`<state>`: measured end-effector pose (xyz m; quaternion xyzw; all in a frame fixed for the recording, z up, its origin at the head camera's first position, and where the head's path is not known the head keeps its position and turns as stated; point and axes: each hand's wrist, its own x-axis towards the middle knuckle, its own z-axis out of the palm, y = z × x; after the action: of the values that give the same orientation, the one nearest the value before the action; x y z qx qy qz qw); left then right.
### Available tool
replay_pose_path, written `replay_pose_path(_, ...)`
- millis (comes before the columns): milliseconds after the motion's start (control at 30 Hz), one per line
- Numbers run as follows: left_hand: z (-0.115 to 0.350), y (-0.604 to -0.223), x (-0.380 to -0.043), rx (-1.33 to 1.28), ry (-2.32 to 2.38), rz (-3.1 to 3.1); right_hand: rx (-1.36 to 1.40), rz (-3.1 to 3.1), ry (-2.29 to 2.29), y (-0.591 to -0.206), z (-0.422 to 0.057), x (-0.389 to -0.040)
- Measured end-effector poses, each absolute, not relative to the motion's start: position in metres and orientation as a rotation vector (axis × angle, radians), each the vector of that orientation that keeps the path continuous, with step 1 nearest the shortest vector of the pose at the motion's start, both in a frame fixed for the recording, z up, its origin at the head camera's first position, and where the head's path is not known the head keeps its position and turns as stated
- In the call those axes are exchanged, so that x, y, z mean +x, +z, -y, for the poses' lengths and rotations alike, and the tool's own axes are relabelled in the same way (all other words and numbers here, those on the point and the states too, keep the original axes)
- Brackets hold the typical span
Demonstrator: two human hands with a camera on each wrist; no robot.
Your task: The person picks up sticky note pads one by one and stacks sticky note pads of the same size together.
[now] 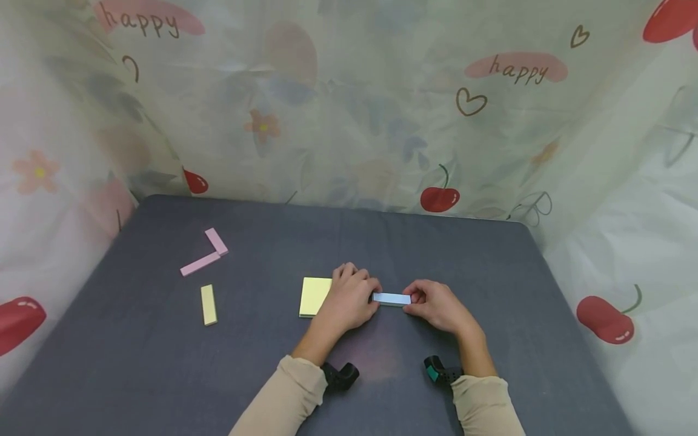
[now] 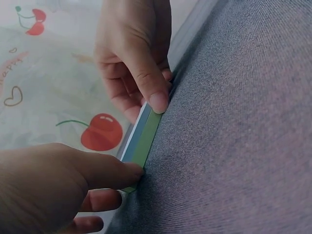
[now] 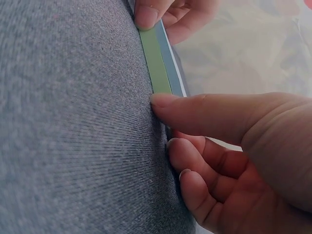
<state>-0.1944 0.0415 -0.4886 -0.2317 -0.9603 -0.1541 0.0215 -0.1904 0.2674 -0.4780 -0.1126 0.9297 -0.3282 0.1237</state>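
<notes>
A slim light blue block [image 1: 391, 299] lies lengthwise on top of a green block [image 2: 147, 140] of similar shape, their long sides flush in the wrist views. My left hand [image 1: 350, 300] pinches the left end of this pair, thumb on the near side. At the other end, my right hand [image 1: 440, 306] grips the pair between thumb and fingers. Both hands hold it low at the cloth surface. Beside the left hand sits a pale yellow square piece [image 1: 314, 297], partly covered by that hand.
Two pink blocks [image 1: 200, 264] meet at an angle at the far left of the dark grey table [image 1: 262, 369]. A single yellow block [image 1: 208, 305] lies in front of them. Patterned curtains [image 1: 349, 121] stand behind the table and along both sides.
</notes>
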Motion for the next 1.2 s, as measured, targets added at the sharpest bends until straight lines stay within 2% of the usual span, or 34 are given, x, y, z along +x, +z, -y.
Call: replay_pose_path(1200,-0.0386,-0.484,-0.1914,-0.732,-0.494,2.969,-0.321,-2.646,-1.071,-0.4858,-0.2704,-0.1911)
